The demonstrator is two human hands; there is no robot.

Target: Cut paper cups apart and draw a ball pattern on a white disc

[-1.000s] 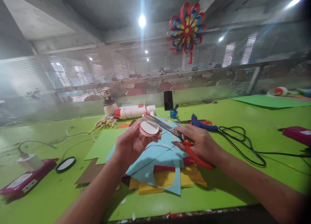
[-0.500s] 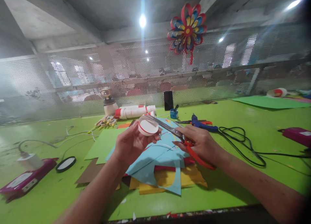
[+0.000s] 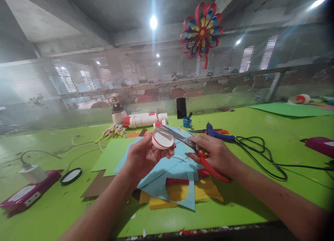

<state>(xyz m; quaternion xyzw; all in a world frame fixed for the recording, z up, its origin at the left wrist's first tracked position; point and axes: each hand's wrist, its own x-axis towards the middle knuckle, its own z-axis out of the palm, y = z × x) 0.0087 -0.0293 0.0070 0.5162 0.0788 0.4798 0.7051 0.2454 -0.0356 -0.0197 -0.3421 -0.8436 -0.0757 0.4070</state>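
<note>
In my left hand [image 3: 143,152] is the short, cut-down base of a white paper cup [image 3: 163,139] with a red line round it, tilted toward me. My right hand [image 3: 212,150] is closed on a pair of scissors [image 3: 184,140] with orange-red handles. Their blades point left and lie right at the cup piece's far rim; whether they bite into it I cannot tell. Below both hands lies light blue paper [image 3: 161,173] with a round cut-out, over yellow paper [image 3: 208,192].
White-and-red paper cups [image 3: 146,121] lie stacked at the back beside a phone [image 3: 181,108] and a blue paint pot [image 3: 187,122]. A blue glue gun [image 3: 219,134] trails a black cord to the right. At left are a purple power strip [image 3: 31,192] and a black-rimmed disc [image 3: 71,176].
My left hand has shifted slightly to the right with the cup piece, turning it a little under the blades. My right hand and the scissors have barely moved.
</note>
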